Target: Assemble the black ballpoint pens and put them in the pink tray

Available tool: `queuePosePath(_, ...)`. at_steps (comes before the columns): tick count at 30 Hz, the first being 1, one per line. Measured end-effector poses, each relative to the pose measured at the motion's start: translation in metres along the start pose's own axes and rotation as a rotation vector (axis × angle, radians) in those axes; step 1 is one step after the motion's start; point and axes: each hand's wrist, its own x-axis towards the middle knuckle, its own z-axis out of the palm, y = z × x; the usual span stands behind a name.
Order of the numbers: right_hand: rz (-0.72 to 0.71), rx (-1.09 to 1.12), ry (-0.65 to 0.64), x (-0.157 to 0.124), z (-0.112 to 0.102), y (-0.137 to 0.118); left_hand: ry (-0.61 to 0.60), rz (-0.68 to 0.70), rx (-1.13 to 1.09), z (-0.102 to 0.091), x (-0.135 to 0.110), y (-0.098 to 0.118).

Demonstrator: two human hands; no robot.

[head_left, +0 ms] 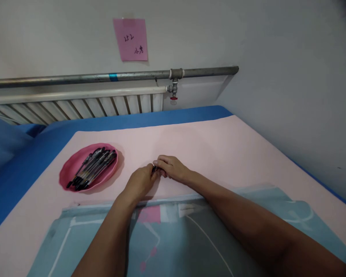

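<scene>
My left hand and my right hand meet over the pink sheet, both with fingers closed. Between them a short dark piece of a pen shows; the fingers hide most of it. To the left of my hands, a pink oval dish with a wavy rim rests on the sheet. Several clear-barrelled pens with black caps and ends lie heaped in it, roughly side by side on a slant.
The pink sheet covers a blue surface. A light blue patterned cloth lies under my forearms. Behind are a white radiator, a metal pipe and a red-handled valve. A pink note hangs on the wall.
</scene>
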Motion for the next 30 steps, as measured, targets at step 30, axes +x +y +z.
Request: queuePosePath(30, 0.023, 0.021, 0.000, -0.0008, 0.0004, -0.0009, -0.038, -0.017, 0.043, -0.0030, 0.0005, 0.0030)
